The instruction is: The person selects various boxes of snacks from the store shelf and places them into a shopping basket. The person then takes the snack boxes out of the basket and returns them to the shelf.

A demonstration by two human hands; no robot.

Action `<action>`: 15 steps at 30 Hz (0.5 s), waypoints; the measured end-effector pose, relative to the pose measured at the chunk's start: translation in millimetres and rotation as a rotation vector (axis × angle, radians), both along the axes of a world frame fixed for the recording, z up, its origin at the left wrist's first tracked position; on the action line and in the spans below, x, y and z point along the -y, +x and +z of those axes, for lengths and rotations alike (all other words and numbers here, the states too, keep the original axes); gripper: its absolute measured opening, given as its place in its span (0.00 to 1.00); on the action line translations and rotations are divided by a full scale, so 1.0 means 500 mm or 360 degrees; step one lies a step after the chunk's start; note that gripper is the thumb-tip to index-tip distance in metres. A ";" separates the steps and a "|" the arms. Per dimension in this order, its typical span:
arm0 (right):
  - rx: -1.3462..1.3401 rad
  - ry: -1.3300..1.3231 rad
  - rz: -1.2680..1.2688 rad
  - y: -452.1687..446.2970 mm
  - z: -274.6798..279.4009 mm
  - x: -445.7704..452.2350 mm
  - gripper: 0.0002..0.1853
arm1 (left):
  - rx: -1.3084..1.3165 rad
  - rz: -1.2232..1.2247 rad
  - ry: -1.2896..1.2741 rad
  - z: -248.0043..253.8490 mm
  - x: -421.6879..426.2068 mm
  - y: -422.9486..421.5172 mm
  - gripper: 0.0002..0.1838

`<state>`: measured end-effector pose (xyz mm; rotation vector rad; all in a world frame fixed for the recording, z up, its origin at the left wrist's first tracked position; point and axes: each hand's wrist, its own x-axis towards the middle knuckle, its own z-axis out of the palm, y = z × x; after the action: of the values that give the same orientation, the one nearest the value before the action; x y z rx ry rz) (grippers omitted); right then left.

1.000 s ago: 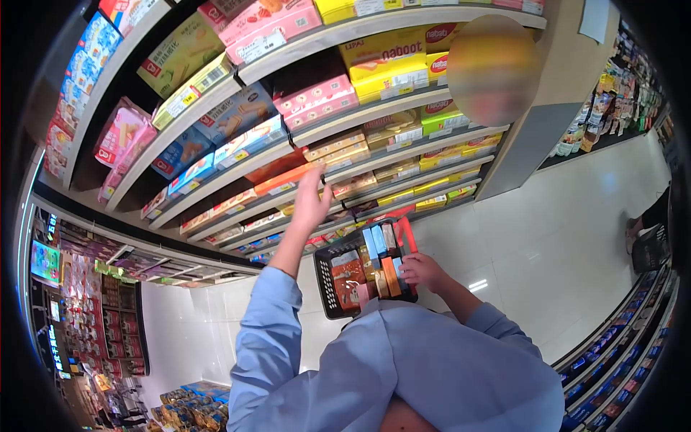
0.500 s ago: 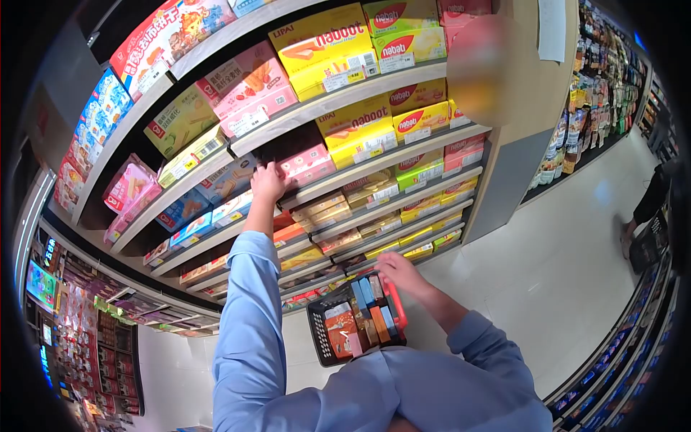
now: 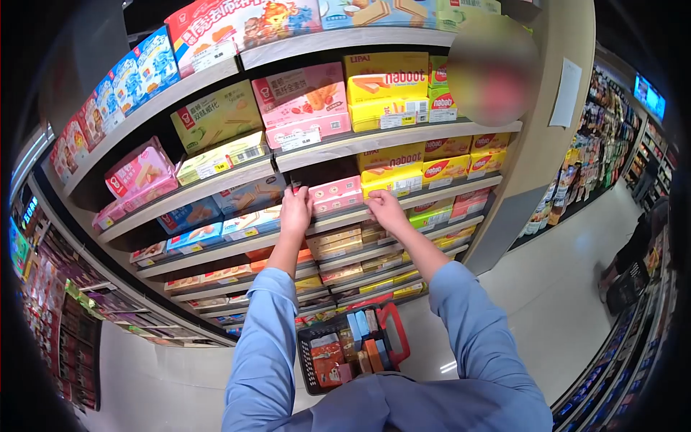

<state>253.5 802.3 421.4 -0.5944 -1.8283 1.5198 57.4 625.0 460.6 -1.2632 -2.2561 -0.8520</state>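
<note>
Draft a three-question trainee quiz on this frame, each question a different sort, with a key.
1. What colour are the boxes between the left hand and the right hand? A) green B) pink C) blue

2. Fill in: the black basket has a raised handle that is ____.

3. True or false: the right hand is gripping that handle.

Key: 1. B; 2. red; 3. false, neither hand touches it.

- plain light blue shirt (image 3: pixel 396 403), loose fitting, its front a greyer blue in shadow
- left sleeve (image 3: pixel 265 345) and right sleeve (image 3: pixel 481 327), softly wrinkled, each folded back into a wide cuff at the forearm
- left hand (image 3: pixel 295 209) and right hand (image 3: pixel 387 211) bare
</note>
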 end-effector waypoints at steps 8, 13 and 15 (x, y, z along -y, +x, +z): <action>0.0268 0.0420 -0.0395 0.085 -0.001 -0.095 0.20 | -0.0377 -0.0052 0.0295 -0.017 0.009 0.013 0.25; 0.0314 0.0559 -0.0730 0.134 0.076 -0.151 0.27 | -0.0177 -0.0413 0.0371 0.034 -0.063 0.081 0.27; 0.0285 0.0660 -0.0850 0.128 0.082 -0.203 0.29 | 0.0095 -0.0557 0.0383 0.047 -0.115 0.107 0.27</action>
<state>317.7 903.6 462.5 -0.9383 -1.8451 0.7325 110.7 682.6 484.3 -1.5552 -1.9292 -1.2586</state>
